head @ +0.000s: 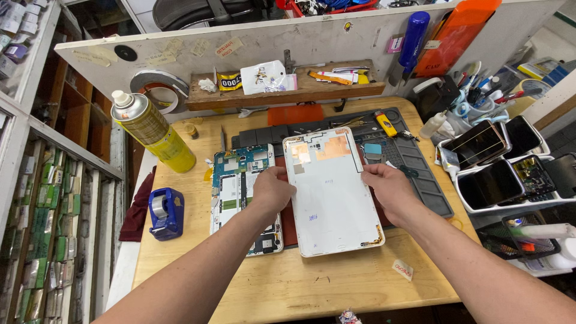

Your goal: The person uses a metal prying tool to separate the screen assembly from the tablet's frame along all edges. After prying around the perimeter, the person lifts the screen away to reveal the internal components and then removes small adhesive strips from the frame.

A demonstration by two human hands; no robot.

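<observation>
Far left on the wooden surface (288, 288) a blue tape dispenser (165, 213) sits near the edge, with a dark red cloth (139, 210) just beside it hanging off the side. Behind them a yellow spray can (155, 132) lies tilted, its white nozzle pointing up-left, and a roll of tape (157, 89) leans against the back board. Next comes an opened tablet (243, 198), flat, its circuit boards and metal shields facing up. The left hand (271, 191) rests over the tablet's right side, its grip closed on the left edge of a white back cover (333, 192), thumb on top. The cover lies inner side up, with copper foil patches near its top, partly over a dark work mat (420, 174) and touching the tablet's edge. The right hand (389, 187) holds the cover's right edge, fingers curled under, thumb above. On the mat behind the cover lie a yellow tool (386, 123) and small parts. A wooden shelf (288, 90) on the board carries scraps and packets. At far right, white trays (510, 207) hold several dark phones (480, 144), and a cup (474, 111) of tools stands behind.
</observation>
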